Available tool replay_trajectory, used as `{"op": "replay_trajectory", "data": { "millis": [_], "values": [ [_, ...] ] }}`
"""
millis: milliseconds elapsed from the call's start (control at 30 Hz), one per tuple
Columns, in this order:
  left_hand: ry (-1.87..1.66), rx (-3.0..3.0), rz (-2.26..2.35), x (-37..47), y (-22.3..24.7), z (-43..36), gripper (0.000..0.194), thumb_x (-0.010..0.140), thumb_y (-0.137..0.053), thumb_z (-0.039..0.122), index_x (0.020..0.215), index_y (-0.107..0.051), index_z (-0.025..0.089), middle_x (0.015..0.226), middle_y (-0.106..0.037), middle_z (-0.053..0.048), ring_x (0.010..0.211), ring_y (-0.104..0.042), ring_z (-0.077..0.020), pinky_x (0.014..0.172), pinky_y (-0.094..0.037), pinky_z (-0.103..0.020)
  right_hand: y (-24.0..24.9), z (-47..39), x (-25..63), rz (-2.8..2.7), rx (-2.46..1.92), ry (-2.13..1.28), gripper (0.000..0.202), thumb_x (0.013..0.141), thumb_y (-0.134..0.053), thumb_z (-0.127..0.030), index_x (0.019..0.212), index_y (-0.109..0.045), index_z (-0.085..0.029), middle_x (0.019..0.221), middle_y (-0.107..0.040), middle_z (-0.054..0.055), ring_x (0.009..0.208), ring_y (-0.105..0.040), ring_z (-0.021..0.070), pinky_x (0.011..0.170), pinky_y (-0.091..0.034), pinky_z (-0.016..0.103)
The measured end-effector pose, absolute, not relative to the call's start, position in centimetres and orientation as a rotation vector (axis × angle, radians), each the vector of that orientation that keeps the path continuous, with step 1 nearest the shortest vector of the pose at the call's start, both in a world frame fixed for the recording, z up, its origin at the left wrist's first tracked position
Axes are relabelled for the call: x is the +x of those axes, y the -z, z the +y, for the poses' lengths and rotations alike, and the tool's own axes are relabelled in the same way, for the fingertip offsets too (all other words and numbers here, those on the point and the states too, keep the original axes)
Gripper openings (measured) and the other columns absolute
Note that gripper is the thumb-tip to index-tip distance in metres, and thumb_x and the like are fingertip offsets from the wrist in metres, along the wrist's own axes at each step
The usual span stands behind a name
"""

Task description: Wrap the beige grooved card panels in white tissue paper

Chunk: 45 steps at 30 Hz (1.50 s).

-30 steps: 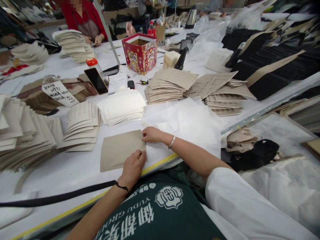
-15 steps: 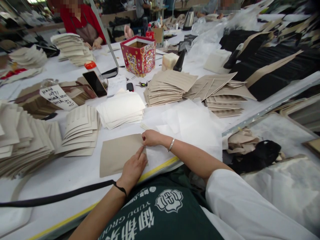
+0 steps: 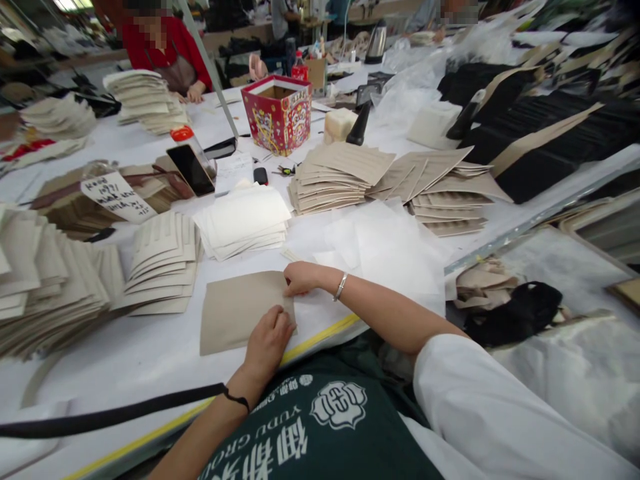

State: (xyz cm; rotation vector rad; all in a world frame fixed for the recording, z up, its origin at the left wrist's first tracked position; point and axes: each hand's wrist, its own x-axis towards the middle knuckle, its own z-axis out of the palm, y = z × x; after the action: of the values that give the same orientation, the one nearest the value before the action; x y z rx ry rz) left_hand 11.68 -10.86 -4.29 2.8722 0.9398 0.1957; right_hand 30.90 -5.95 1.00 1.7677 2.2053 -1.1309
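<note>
Beige rectangular panel (image 3: 235, 317) lies flat on the white table (image 3: 150, 353), right of a fanned beige stack (image 3: 163, 260) and nearer than the white sheets (image 3: 245, 217). The right hand (image 3: 304, 277), fingers curled, touches its far right corner; the left hand (image 3: 270, 339), fingers bent, rests on its near right part. Whether either grips it, I cannot tell.

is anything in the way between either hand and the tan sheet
Nothing visible is: the left hand rests on the tan sheet near its right edge, and the right hand is at that edge's far end.
</note>
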Motion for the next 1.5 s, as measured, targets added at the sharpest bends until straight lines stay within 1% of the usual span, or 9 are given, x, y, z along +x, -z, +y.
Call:
{"op": "replay_trajectory", "data": {
  "millis": [133,300,500,567,633,733,867,1100,1500],
  "values": [
    [-0.242,2.904,0.934,11.6,4.5,-11.2,0.017,0.088,-0.04,0.028,0.081,-0.053,0.02,0.086,-0.055,-0.004,0.084,-0.054,-0.0166,0.077,-0.045,-0.029,-1.9,-7.4,29.6,2.353,1.783,0.856,0.024,0.07,-0.054,-0.023,0.087,-0.065,-0.011,0.088,-0.067,0.012,0.078,-0.06,0.0213,0.058,-0.039,0.024],
    [-0.177,2.873,0.953,11.9,3.9,-11.2,0.019,0.087,-0.04,0.028,0.086,-0.056,0.018,0.087,-0.056,-0.006,0.083,-0.054,-0.0181,0.076,-0.045,-0.03,-3.1,-8.2,28.9,2.542,1.645,1.006,0.018,0.073,-0.051,-0.022,0.084,-0.063,-0.012,0.089,-0.066,0.011,0.081,-0.06,0.021,0.065,-0.041,0.025],
    [-0.18,2.878,0.961,11.8,3.7,-11.3,0.019,0.088,-0.04,0.029,0.081,-0.055,0.018,0.085,-0.054,-0.005,0.083,-0.053,-0.0179,0.078,-0.044,-0.03,-1.1,-7.7,30.0,1.849,1.809,2.196,0.012,0.077,-0.045,-0.012,0.083,-0.055,-0.012,0.063,-0.063,0.002,0.059,-0.061,0.0124,0.06,-0.048,0.022],
    [-0.195,2.879,0.967,11.7,3.9,-11.2,0.018,0.087,-0.042,0.03,0.082,-0.054,0.017,0.086,-0.054,-0.006,0.083,-0.053,-0.0181,0.078,-0.044,-0.03,-0.3,-7.7,30.3,1.695,1.849,2.398,0.01,0.079,-0.043,-0.013,0.083,-0.052,-0.013,0.061,-0.062,0.0,0.058,-0.06,0.0113,0.058,-0.048,0.021],
    [-0.211,2.885,0.964,11.6,4.1,-11.2,0.018,0.087,-0.044,0.03,0.081,-0.053,0.017,0.087,-0.054,-0.006,0.084,-0.053,-0.0185,0.078,-0.044,-0.03,0.3,-7.8,30.6,1.792,1.954,2.269,0.007,0.076,-0.045,-0.012,0.08,-0.051,-0.013,0.06,-0.061,0.0,0.057,-0.06,0.0116,0.056,-0.047,0.02],
    [-0.217,2.905,0.959,11.6,4.3,-11.2,0.017,0.086,-0.046,0.031,0.081,-0.053,0.017,0.088,-0.054,-0.007,0.084,-0.053,-0.0187,0.077,-0.044,-0.03,0.5,-7.7,31.0,2.208,2.065,1.656,0.009,0.067,-0.053,-0.011,0.075,-0.051,-0.014,0.063,-0.061,0.001,0.06,-0.059,0.0139,0.053,-0.042,0.02],
    [-0.211,2.932,0.957,11.7,4.2,-11.2,0.02,0.086,-0.045,0.031,0.099,-0.051,0.017,0.091,-0.054,-0.006,0.084,-0.053,-0.0185,0.077,-0.045,-0.029,0.3,-7.6,31.1,2.464,1.997,1.094,0.017,0.063,-0.057,-0.015,0.079,-0.055,-0.014,0.075,-0.063,0.004,0.067,-0.057,0.0163,0.054,-0.036,0.022],
    [-0.04,2.934,0.959,11.8,3.7,-11.2,0.031,0.086,-0.045,0.031,0.114,-0.047,0.017,0.096,-0.054,-0.007,0.086,-0.053,-0.019,0.078,-0.045,-0.029,0.1,-7.9,30.5,2.425,1.962,1.005,0.025,0.065,-0.055,-0.015,0.09,-0.056,-0.012,0.083,-0.064,0.007,0.072,-0.056,0.0177,0.055,-0.033,0.022],
    [0.162,2.868,0.908,12.3,2.2,-10.7,0.028,0.087,-0.041,0.03,0.113,-0.048,0.022,0.096,-0.054,-0.005,0.086,-0.053,-0.0178,0.076,-0.043,-0.026,-0.4,-6.4,31.5,2.409,2.008,0.939,0.021,0.068,-0.055,-0.016,0.09,-0.057,-0.012,0.085,-0.064,0.006,0.073,-0.057,0.0164,0.056,-0.034,0.021]
  ]
}}
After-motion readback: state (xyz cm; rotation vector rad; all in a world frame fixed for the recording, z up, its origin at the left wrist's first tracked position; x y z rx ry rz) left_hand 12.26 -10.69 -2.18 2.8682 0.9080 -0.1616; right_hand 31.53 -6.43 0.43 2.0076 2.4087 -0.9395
